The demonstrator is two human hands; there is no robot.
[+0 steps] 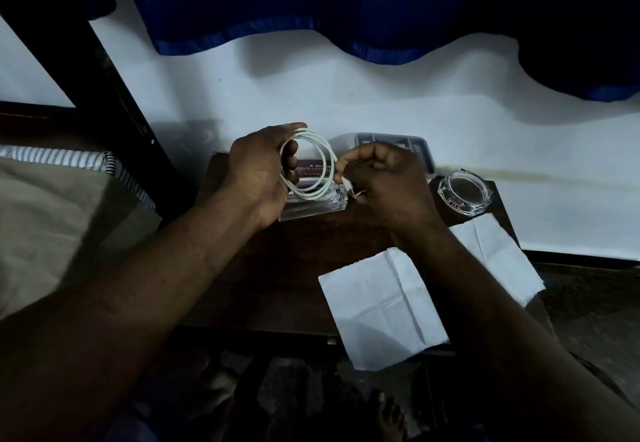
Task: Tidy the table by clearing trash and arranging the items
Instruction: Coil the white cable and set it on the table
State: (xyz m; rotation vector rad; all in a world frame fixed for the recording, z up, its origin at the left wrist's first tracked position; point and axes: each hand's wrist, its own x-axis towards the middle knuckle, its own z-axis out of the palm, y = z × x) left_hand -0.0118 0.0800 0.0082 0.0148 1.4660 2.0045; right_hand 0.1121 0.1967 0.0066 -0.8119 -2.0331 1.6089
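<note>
A dark wooden bench lies beneath both hands. A creased white paper sheet lies nearer the person than the right hand, and a second sheet lies right of that wrist. A clear case sits under the hands and a glass ashtray right of them. The left hand grips a coiled white cable above the case, and the right hand pinches its loose end.

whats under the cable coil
Seen through the coil: a case with printed lettering, on the dark table. The left hand and right hand cover its ends, so its full shape is hidden.
</note>
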